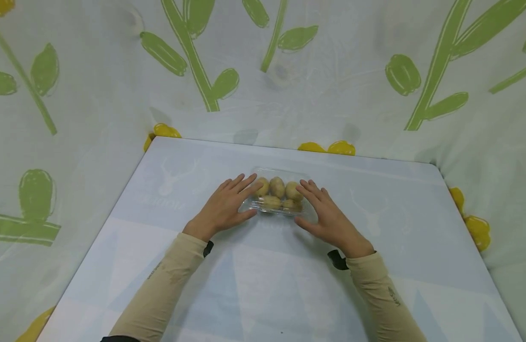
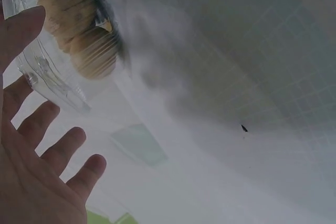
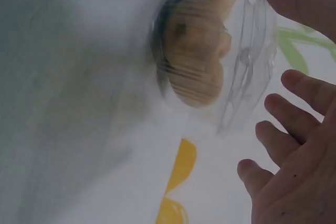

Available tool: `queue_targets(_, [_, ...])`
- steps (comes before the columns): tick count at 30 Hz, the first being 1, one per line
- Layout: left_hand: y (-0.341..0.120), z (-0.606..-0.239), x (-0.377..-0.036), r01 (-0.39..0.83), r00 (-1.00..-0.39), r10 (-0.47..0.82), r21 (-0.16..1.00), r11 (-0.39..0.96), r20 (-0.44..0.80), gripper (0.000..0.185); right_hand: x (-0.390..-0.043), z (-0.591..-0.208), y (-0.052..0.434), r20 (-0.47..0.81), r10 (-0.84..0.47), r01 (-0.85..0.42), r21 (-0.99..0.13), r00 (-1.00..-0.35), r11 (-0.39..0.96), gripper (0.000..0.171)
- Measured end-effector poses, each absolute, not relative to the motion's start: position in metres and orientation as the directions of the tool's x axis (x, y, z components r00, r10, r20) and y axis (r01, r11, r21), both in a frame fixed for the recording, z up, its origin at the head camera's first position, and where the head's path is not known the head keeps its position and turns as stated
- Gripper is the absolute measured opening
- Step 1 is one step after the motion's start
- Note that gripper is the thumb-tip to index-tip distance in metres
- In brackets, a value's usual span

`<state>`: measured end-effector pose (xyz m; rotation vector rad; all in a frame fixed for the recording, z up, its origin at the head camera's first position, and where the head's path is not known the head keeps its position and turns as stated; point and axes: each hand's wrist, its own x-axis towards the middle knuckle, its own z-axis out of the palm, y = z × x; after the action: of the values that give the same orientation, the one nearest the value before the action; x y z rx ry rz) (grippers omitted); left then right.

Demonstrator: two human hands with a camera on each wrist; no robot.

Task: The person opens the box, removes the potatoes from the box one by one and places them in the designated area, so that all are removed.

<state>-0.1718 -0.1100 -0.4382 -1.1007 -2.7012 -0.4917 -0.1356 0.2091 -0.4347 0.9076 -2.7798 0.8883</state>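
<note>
Head view shows the thin, clear plastic clamshell box of small yellowish potatoes (image 1: pixel 278 195) mid-table, flanked by the left hand (image 1: pixel 223 209) and right hand (image 1: pixel 328 216), fingers straight and grasping nothing; it looks flimsy, slippery and bottom-heavy, best held by both short ends.

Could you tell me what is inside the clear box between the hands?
The box holds potatoes, at least five showing through the plastic. Any beneath them are covered, so the full count is unclear.

No words or nos. are showing clear enough to read; print on bench (image 1: pixel 169 205) cloth & sleeves too faint.
</note>
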Motion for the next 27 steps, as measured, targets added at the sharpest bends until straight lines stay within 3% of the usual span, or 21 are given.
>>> queue_targets(9, [-0.106,-0.44,-0.17,0.658,-0.753,0.604,0.329,0.678,0.262,0.07,-0.137,-0.443,0.201,0.301,-0.534,-0.613,-0.409,-0.79,0.676,0.073])
queue_targets(27, [-0.101,-0.443,-0.164,0.621,-0.784,0.553,0.357,0.698,0.281,0.065,-0.138,-0.441,0.198,0.278,-0.487,-0.56,-0.46,-0.828,0.69,0.065])
